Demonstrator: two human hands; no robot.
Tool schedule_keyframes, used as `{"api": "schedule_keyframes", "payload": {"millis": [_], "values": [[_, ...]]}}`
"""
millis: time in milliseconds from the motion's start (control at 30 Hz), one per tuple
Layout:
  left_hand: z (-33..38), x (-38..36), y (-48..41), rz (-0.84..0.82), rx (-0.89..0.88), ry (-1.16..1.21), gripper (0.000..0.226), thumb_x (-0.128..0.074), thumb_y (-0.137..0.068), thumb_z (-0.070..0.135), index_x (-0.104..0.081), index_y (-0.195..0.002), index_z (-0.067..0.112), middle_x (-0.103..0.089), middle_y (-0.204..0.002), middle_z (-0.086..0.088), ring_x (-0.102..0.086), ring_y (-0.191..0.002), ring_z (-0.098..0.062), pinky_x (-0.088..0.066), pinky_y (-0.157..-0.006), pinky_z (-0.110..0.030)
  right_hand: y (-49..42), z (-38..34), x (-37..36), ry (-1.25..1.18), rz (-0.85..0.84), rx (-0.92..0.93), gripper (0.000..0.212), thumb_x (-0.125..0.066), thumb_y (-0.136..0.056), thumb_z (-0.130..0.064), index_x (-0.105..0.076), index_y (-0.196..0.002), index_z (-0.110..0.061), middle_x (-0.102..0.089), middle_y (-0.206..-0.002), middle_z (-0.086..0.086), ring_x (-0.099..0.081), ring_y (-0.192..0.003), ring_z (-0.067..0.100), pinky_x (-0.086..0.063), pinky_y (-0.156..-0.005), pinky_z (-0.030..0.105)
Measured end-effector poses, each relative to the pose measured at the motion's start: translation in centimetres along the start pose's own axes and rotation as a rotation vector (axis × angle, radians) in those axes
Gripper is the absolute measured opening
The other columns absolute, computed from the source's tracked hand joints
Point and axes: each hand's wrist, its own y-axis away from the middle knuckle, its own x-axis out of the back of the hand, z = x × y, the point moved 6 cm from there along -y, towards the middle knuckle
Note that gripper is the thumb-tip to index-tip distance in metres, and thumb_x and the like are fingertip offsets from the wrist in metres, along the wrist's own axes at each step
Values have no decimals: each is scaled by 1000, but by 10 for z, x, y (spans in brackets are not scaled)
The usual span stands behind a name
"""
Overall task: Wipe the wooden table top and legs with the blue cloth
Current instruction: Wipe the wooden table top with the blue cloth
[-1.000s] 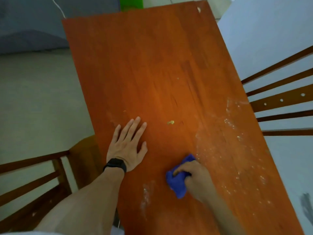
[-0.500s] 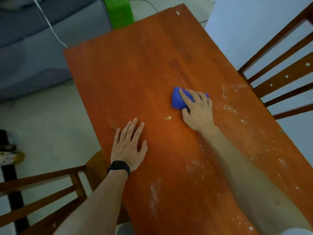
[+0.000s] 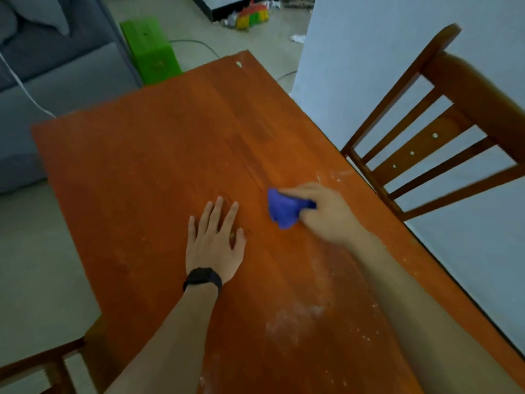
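The wooden table top [image 3: 147, 172] fills the middle of the head view, orange-brown, with white dusty smears near me and along its right edge. My right hand [image 3: 326, 211] grips the bunched blue cloth [image 3: 284, 209] and holds it against the table, right of centre. My left hand [image 3: 214, 243] lies flat on the table beside it, fingers spread, a black band on the wrist. A small crumb sits between its thumb and fingers. The table legs are hidden.
A wooden chair [image 3: 443, 143] stands tight against the table's right edge, another chair [image 3: 42, 365] at the lower left. Beyond the far end are a green box [image 3: 150, 51], a grey sofa [image 3: 56, 69] and a broom [image 3: 252, 15] on the floor.
My right hand swept the cloth from near me up the table, then back toward my left hand. My view tilted up, showing more of the room. My left hand stayed flat.
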Motion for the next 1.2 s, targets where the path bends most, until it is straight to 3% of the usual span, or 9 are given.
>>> {"api": "schedule_keyframes", "payload": {"millis": [100,267,367,500,633,733,900,1100,1200], "values": [[-1,1,-4,32,11,-18,62,-24,-97,56,-4,-154,44,-1,-165,7,2,-152,-15,-1,-122,-47,-65,13,10,187,156,36,64,-48,-79,-8,-54,-136,-38,-52,-139,-6,-47,-123,20,-43,-100,46],[-1,2,-5,29,16,2,63,-33,-97,54,-10,-154,43,-7,-165,7,-2,-152,-17,-4,-122,-48,-8,42,-37,325,48,49,56,-40,-79,-21,-60,-128,-40,-57,-130,-8,-46,-118,21,-38,-95,48],[0,1,-5,18,13,-4,64,-31,-97,55,-8,-155,43,-6,-165,6,-1,-152,-17,-5,-122,-49,94,40,-70,251,-137,139,51,-44,-72,-23,-67,-113,-42,-63,-114,-15,-50,-105,13,-42,-82,43],[2,-1,-6,28,10,-14,63,-26,-96,55,-10,-155,42,-9,-165,4,-4,-152,-19,-8,-122,-51,104,33,-56,107,-448,57,55,-47,-78,-8,-67,-119,-40,-59,-121,-19,-43,-109,-8,-33,-99,25],[0,-2,-7,47,15,-40,65,-18,-93,60,-15,-154,41,-16,-164,3,-11,-151,-20,-13,-120,-52,-11,34,11,161,-28,173,49,-52,-84,-11,-61,-128,-32,-61,-127,-11,-50,-119,-3,-41,-107,36],[-1,-4,-7,62,21,-52,63,-18,-93,60,-13,-154,43,-14,-164,5,-10,-151,-18,-12,-121,-51,-90,57,54,223,233,19,63,-52,-80,-4,-56,-134,-37,-54,-138,-5,-45,-127,17,-39,-107,49],[0,-3,-7,59,27,-57,63,-16,-93,59,-7,-154,45,-6,-164,8,-1,-152,-15,-4,-122,-47,-92,94,42,257,248,-101,64,-48,-79,-7,-56,-134,-38,-53,-139,-5,-40,-130,20,-33,-107,53],[2,-1,-6,43,27,-35,63,-19,-94,57,-9,-155,43,-8,-165,7,-1,-152,-17,-4,-122,-48,92,104,-27,151,191,30,52,-39,-67,-20,-74,-103,-34,-65,-110,-11,-54,-107,19,-40,-89,53],[3,0,-3,47,21,-47,62,-22,-95,55,-12,-155,42,-11,-164,5,-4,-152,-18,-7,-122,-50,143,100,-40,138,34,-39,57,-47,-66,-16,-68,-107,-50,-57,-111,-30,-50,-107,5,-44,-87,48]]}}
